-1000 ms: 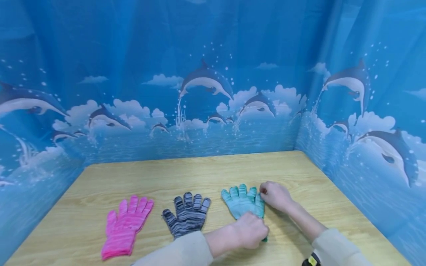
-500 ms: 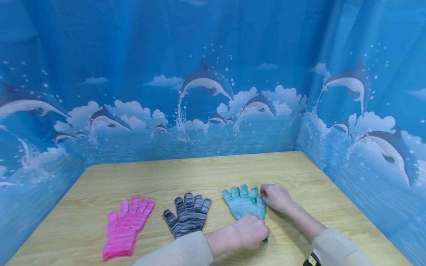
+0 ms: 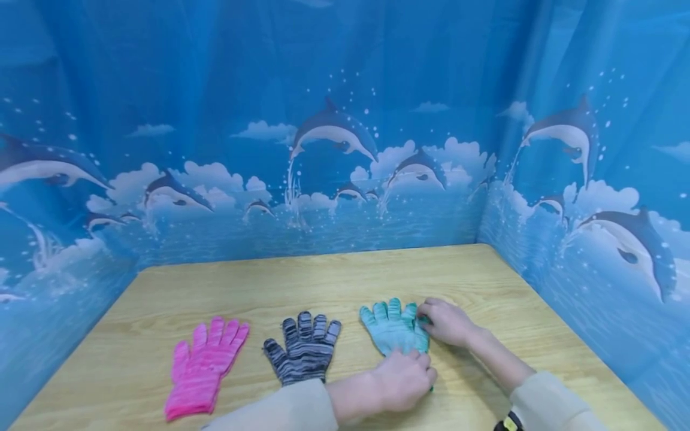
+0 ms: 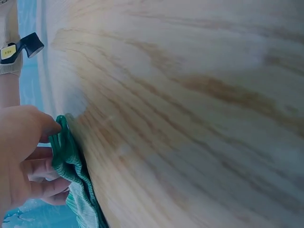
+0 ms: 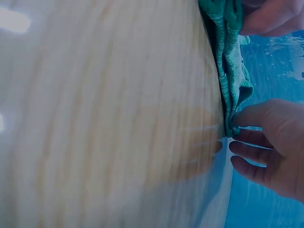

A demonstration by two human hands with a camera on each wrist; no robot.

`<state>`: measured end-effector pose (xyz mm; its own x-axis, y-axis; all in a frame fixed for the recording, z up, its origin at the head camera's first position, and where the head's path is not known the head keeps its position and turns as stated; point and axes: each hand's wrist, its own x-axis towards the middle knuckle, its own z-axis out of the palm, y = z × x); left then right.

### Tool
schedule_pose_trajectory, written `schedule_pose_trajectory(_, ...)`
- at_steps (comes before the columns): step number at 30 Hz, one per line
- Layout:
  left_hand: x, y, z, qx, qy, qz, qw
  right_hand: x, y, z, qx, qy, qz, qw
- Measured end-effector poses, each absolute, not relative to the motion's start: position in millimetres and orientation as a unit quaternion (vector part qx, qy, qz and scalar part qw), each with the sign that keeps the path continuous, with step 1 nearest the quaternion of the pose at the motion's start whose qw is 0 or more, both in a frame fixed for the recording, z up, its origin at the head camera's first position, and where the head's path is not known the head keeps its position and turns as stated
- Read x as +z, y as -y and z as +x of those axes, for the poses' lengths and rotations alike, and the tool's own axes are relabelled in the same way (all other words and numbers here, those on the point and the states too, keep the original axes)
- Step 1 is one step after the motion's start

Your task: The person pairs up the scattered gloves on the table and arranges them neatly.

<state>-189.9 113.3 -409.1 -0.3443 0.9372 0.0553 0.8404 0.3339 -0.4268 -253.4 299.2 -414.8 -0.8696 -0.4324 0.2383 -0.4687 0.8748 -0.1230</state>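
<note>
Head view: three knit gloves lie flat in a row on the wooden worktop [image 3: 334, 275], fingers pointing away from the person: one pink glove [image 3: 205, 366] on the left, one grey-and-black striped glove [image 3: 303, 348] in the middle, one teal glove [image 3: 392, 329] on the right. Two hands work on the teal glove. The left hand [image 3: 405, 380], fingers curled, rests on its cuff end at the near edge. The right hand [image 3: 447, 322] lies at the glove's right side by the thumb, fingers bent down onto the fabric. A blue curtain printed with dolphins [image 3: 334, 129] walls the worktop on three sides.

Left wrist view: the left hand [image 4: 23, 156] pinches the teal glove [image 4: 71, 166] between thumb and curled fingers, the knit bunched against the worktop [image 4: 190, 118]. A beige sleeve with a black strap shows at the top left corner.

Right wrist view: the right hand [image 5: 270, 142] pinches an edge of the teal glove [image 5: 232, 71] between thumb and forefinger, the other fingers loosely bent below it. Part of the other hand shows at the top right, also on the glove. The glove lies against the worktop [image 5: 109, 118].
</note>
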Motion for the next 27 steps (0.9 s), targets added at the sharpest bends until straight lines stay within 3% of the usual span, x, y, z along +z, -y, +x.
schedule_pose_trajectory(11,-416,-104,-194,0.223,0.752,-0.595,0.178,-417,-300,-254,0.066,0.955,0.263,0.121)
schedule_pose_trajectory(27,-412,-98,-195,0.223,0.744,-0.614,0.14,-417,-302,-258,0.041,0.954,0.266,0.132)
